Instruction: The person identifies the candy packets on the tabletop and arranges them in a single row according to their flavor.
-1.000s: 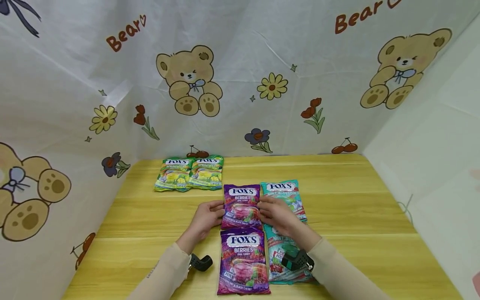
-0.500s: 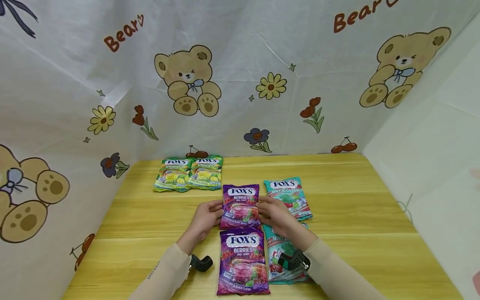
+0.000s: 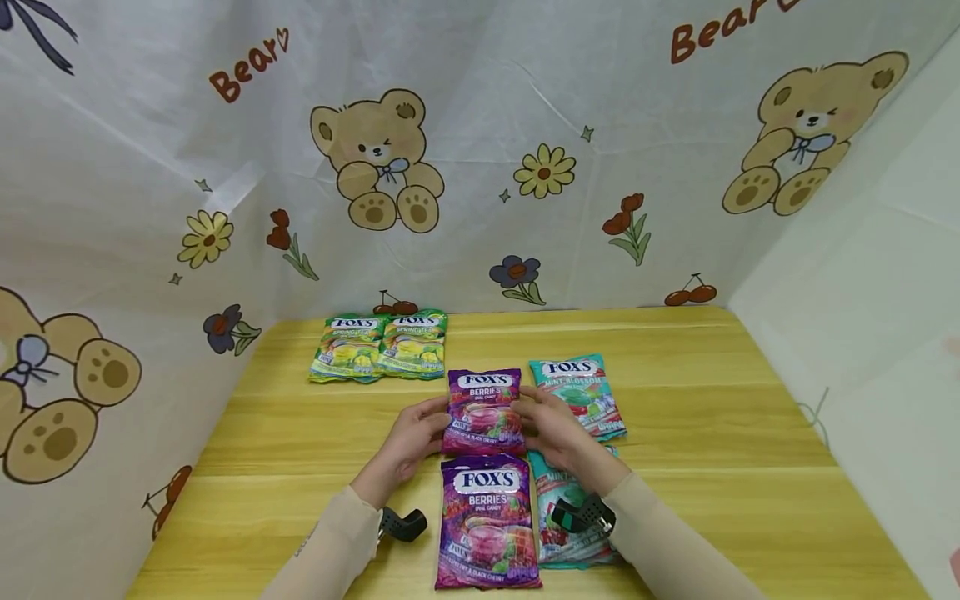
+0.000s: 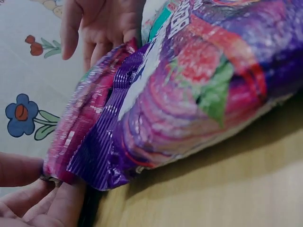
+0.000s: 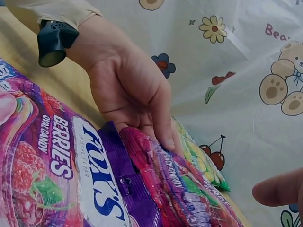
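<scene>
In the head view, a purple Fox's Berries candy bag (image 3: 484,408) lies between my two hands. My left hand (image 3: 411,437) holds its left edge; the left wrist view shows the thumb and fingers (image 4: 21,170) pinching a corner of it. At its right edge is my right hand (image 3: 553,429), fingers reaching alongside the bag and the thumb (image 5: 279,189) apart from it in the right wrist view. A second Berries bag (image 3: 487,525) lies directly in front, its top seal against the first one's bottom edge.
Right of the purple bags lie two teal Mint Blossom bags, a far one (image 3: 579,396) and a near one (image 3: 570,546) partly under my right forearm. Two green Spring Tea bags (image 3: 412,346) overlap at the back left of the wooden table (image 3: 712,500), before a bear-print cloth (image 3: 465,183).
The far Mint Blossom bag has shifted a little right and back, away from the purple bag. My right hand's fingers have moved slightly at the far Berries bag's edge; my left hand stays there.
</scene>
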### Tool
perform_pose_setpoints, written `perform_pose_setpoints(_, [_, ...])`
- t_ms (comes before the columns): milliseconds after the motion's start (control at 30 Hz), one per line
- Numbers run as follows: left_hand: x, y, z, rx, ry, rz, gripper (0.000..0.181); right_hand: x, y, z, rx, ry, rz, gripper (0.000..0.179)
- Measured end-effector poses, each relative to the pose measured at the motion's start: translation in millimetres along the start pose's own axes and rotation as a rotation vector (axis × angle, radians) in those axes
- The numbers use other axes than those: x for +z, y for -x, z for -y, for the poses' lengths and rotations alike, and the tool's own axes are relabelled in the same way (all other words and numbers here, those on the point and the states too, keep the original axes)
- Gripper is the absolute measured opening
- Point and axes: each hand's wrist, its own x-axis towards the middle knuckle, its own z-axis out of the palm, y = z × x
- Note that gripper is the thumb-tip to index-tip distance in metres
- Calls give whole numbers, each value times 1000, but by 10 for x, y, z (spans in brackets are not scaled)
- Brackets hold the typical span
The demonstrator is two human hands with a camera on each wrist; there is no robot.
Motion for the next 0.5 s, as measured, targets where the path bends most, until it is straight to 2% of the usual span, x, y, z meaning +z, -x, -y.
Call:
perform_pose_setpoints(233, [20,-8,6,-24,63,60,56,17,-37,-7,-11,-44,-14,69])
perform_pose_setpoints(500, [16,3,-17,-4,154,95,60,34,-45,22,-37,-95,14,77])
